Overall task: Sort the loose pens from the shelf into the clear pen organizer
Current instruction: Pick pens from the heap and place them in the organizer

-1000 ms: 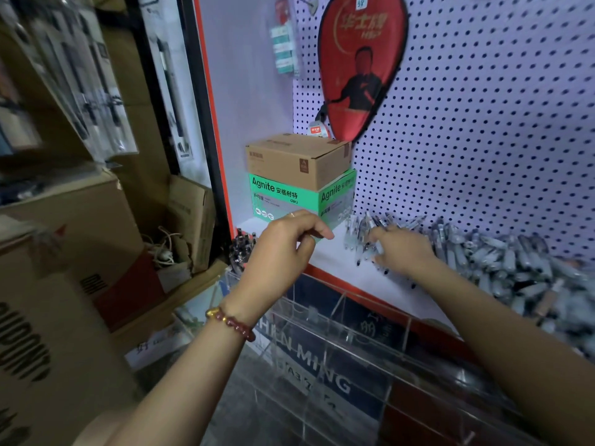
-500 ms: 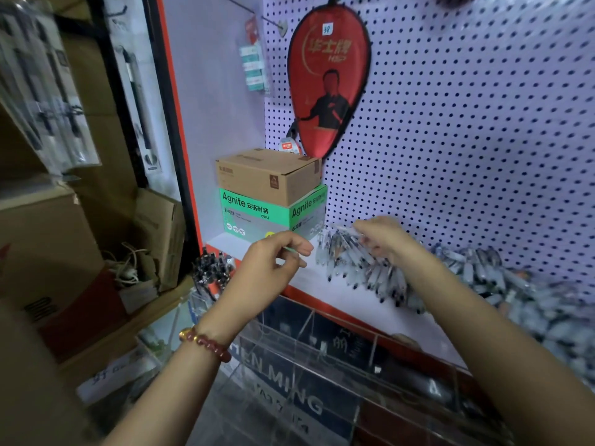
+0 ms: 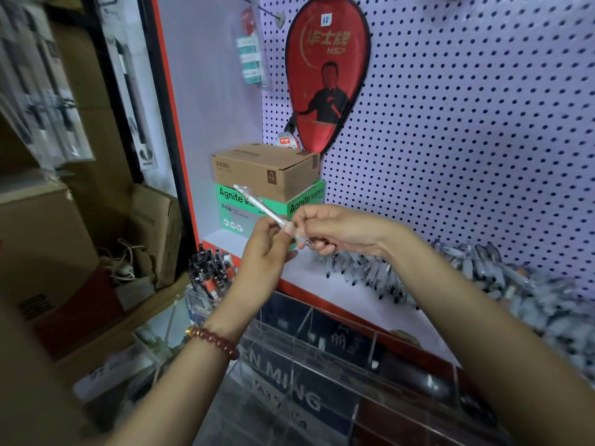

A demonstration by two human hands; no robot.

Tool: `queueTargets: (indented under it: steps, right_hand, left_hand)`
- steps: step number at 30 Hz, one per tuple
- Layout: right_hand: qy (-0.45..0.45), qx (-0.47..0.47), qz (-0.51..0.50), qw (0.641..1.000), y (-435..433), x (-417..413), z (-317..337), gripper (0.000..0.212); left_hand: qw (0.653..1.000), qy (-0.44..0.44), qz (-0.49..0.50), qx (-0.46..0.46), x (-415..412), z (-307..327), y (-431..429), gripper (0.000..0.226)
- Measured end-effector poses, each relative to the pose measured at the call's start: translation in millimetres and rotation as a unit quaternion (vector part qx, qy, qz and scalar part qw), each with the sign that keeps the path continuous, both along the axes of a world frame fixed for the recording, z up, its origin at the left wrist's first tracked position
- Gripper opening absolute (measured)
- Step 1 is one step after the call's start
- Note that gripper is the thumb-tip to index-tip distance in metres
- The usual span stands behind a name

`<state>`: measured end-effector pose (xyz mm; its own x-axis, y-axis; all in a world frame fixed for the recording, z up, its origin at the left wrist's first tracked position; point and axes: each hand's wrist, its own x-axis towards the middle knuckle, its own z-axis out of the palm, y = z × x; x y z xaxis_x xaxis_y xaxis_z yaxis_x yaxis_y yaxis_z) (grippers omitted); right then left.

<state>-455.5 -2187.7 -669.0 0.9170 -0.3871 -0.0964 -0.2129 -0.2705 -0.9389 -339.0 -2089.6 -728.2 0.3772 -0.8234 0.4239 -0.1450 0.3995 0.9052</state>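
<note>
Both hands meet above the shelf on one clear pen [image 3: 257,202] that slants up to the left. My left hand [image 3: 265,249] pinches its middle with curled fingers. My right hand [image 3: 341,230] grips its lower end. Loose clear pens [image 3: 418,275] lie in a long heap on the white shelf [image 3: 309,278] along the pegboard. Below the shelf sits the clear pen organizer [image 3: 322,358]; its leftmost compartment holds upright dark pens [image 3: 211,268], while the nearer compartments look bare.
A brown carton [image 3: 267,170] sits on a green Agnite box [image 3: 238,207] at the shelf's left end. A red racket cover [image 3: 325,69] hangs on the pegboard [image 3: 483,123]. Cardboard boxes [image 3: 42,239] and cables fill the left side.
My right hand lifted a pen out of the heap and brought it left to my left hand, which now pinches it too. The camera view shifted closer.
</note>
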Motion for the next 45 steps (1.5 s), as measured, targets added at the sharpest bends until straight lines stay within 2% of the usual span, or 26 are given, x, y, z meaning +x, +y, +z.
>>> queueTargets:
  steps: [3, 5, 6, 8, 10, 12, 15, 18, 21, 24, 27, 28, 30, 33, 35, 36, 38, 41, 43, 45]
  right_hand:
    - [0.023, -0.003, 0.036, 0.999, -1, 1, -7, 0.012]
    - [0.050, -0.022, -0.016, 0.998, -11, 0, -20, 0.009]
    - [0.073, -0.085, -0.069, 0.991, -19, -2, -30, 0.011]
    - [0.160, -0.274, -0.149, 0.937, -38, -9, -58, 0.010]
    - [0.246, -0.347, -0.162, 0.890, -48, -16, -80, 0.023]
    - [0.267, -0.359, -0.147, 0.882, -48, -17, -87, 0.031]
    - [0.277, -0.384, -0.135, 0.870, -44, -11, -90, 0.032]
    - [0.285, -0.396, -0.149, 0.860, -41, -8, -97, 0.017]
    - [0.227, -0.380, -0.196, 0.875, -43, -11, -97, 0.007]
    - [0.132, -0.286, -0.277, 0.908, -45, -12, -90, 0.017]
    - [0.043, -0.083, -0.351, 0.932, -44, -10, -74, 0.013]
    - [0.037, -0.029, -0.355, 0.934, -43, -11, -67, 0.008]
    - [0.008, 0.085, -0.338, 0.937, -44, -12, -52, 0.013]
    - [-0.088, 0.269, -0.330, 0.901, -38, -11, -25, 0.019]
    - [-0.119, 0.319, -0.319, 0.885, -25, -9, -4, 0.021]
    - [-0.124, 0.317, -0.303, 0.890, -18, -7, 5, 0.021]
    - [-0.114, 0.259, -0.250, 0.926, 3, -4, 23, 0.018]
    - [-0.054, 0.109, -0.179, 0.976, 33, -6, 34, 0.017]
    - [-0.002, -0.014, -0.138, 0.990, 50, -7, 32, 0.020]
    - [0.033, -0.151, -0.110, 0.982, 62, -3, 28, 0.018]
  left_hand:
    - [0.998, -0.026, 0.057, -0.001, 0, -1, -1, 0.014]
    - [0.997, -0.005, 0.072, -0.003, 2, -2, 0, 0.016]
    - [0.997, 0.010, 0.075, -0.004, 3, -1, 1, 0.016]
    - [0.997, 0.030, 0.074, -0.003, 4, 1, 3, 0.018]
    - [0.997, 0.052, 0.051, 0.003, 4, 3, 6, 0.019]
    - [0.998, 0.052, 0.044, 0.013, 5, 5, 7, 0.018]
    - [0.998, 0.033, 0.056, 0.027, 7, 4, 8, 0.015]
    - [0.997, 0.023, 0.057, 0.036, 6, 4, 9, 0.013]
    - [0.997, 0.009, 0.058, 0.047, 4, 5, 10, 0.013]
    - [0.997, 0.005, 0.052, 0.056, 3, 6, 11, 0.011]
    - [0.997, 0.012, 0.041, 0.065, 3, 6, 12, 0.010]
    - [0.997, 0.017, 0.037, 0.067, 2, 7, 13, 0.010]
    - [0.997, 0.036, 0.027, 0.068, 2, 8, 15, 0.011]
    - [0.995, 0.071, 0.019, 0.067, 2, 12, 19, 0.013]
    - [0.993, 0.090, 0.014, 0.070, 2, 16, 22, 0.014]
    - [0.993, 0.097, 0.011, 0.070, 2, 18, 24, 0.015]
    - [0.993, 0.101, 0.021, 0.063, 2, 21, 28, 0.016]
    - [0.993, 0.096, 0.055, 0.028, 5, 25, 35, 0.021]
    - [0.994, 0.089, 0.063, 0.002, 9, 28, 41, 0.022]
    - [0.995, 0.078, 0.059, -0.001, 10, 30, 46, 0.022]
